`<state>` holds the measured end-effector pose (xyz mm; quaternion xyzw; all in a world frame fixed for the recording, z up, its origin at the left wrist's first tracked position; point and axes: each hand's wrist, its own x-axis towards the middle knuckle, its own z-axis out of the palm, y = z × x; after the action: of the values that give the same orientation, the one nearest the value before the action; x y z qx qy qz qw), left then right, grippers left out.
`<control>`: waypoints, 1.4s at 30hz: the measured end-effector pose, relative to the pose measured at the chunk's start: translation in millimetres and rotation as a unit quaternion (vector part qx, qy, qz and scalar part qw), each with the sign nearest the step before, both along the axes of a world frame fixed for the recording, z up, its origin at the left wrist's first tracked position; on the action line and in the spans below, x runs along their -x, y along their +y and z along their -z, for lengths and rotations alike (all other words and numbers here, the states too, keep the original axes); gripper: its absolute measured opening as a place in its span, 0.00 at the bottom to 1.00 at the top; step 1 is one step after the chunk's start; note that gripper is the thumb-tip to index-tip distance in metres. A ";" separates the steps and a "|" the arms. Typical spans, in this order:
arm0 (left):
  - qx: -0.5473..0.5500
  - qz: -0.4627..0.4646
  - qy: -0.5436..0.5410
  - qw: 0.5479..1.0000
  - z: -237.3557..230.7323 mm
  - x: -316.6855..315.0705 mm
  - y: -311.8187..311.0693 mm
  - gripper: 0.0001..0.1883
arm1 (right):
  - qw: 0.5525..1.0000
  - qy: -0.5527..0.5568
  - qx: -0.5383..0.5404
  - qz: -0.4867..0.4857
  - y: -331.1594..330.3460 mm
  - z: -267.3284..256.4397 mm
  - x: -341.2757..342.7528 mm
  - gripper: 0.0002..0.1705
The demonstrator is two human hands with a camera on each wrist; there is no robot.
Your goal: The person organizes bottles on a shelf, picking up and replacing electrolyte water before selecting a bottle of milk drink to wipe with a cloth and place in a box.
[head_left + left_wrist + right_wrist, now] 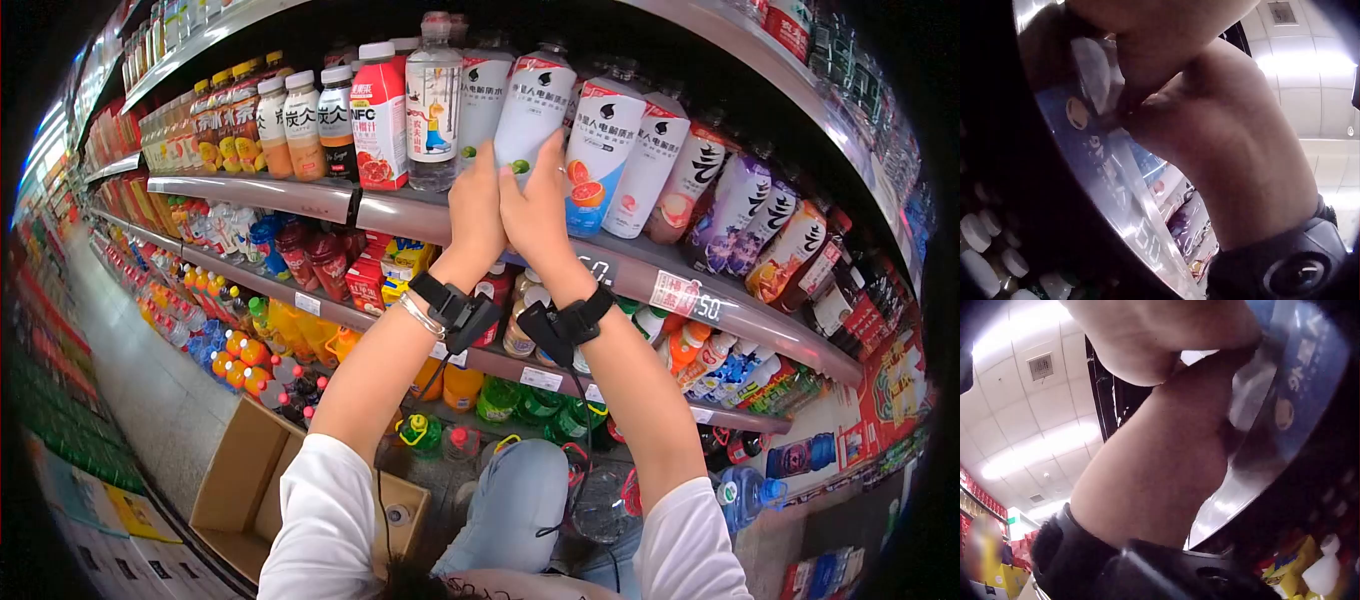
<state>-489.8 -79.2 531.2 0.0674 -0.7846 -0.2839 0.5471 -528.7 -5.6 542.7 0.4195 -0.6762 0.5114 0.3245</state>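
Fingers of left hand (477, 212) and right hand (537, 208) clamped on the lower part of a white lime-print electrolyte-water bottle (533, 108), one hand per side. Bottle at front of the shelf (405, 212), cap end up; base hidden by the hands. Just right: grapefruit-print electrolyte-water bottle (602, 135). Near, left: clear bottle with illustrated label (433, 105). Below left: open cardboard box (235, 475).

white-and-red bottle (532, 115), black straps (592, 315)
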 end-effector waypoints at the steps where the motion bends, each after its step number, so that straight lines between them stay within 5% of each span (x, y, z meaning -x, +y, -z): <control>1: -0.004 0.008 -0.009 1.000 -1.5 -2.5 1.0 0.21 | 1.000 0.001 0.009 0.009 -2.8 2.5 -0.2 0.47; 13: 0.000 -0.019 -0.019 1.000 8.8 8.1 -5.3 0.22 | 0.995 -0.038 0.073 -0.051 -4.3 0.5 -8.7 0.48; 16: 0.071 -0.065 0.061 0.993 13.8 12.8 -8.6 0.22 | 0.998 -0.025 0.052 -0.039 -2.8 1.7 -10.6 0.49; 22: -0.020 0.087 0.054 0.995 20.5 6.0 -11.9 0.19 | 1.000 0.015 0.012 -0.006 -6.9 11.1 -8.3 0.49; 28: 0.081 -0.010 0.093 0.992 18.7 9.0 -8.7 0.17 | 0.998 0.018 -0.033 -0.052 0.6 22.3 -19.4 0.49; 32: 0.038 -0.002 0.044 0.998 10.5 5.3 -9.1 0.16 | 0.996 -0.005 -0.039 -0.079 7.5 21.9 -23.8 0.49; 37: -0.054 0.067 -0.021 0.996 4.3 -10.6 -9.1 0.19 | 0.989 -0.021 -0.026 -0.143 32.5 30.5 -46.9 0.40; 41: -0.160 0.187 0.122 0.962 27.9 -54.9 -16.8 0.10 | 0.978 -0.061 -0.036 -0.194 68.8 53.8 -95.3 0.26; 42: -0.122 0.137 0.096 0.978 42.5 -79.1 -18.7 0.09 | 0.977 -0.084 -0.039 -0.195 76.7 63.4 -107.8 0.21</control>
<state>-410.7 -97.9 488.8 -0.0018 -0.6897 -0.4550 0.5632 -420.9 71.1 479.3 0.5112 -0.6255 0.5715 0.1446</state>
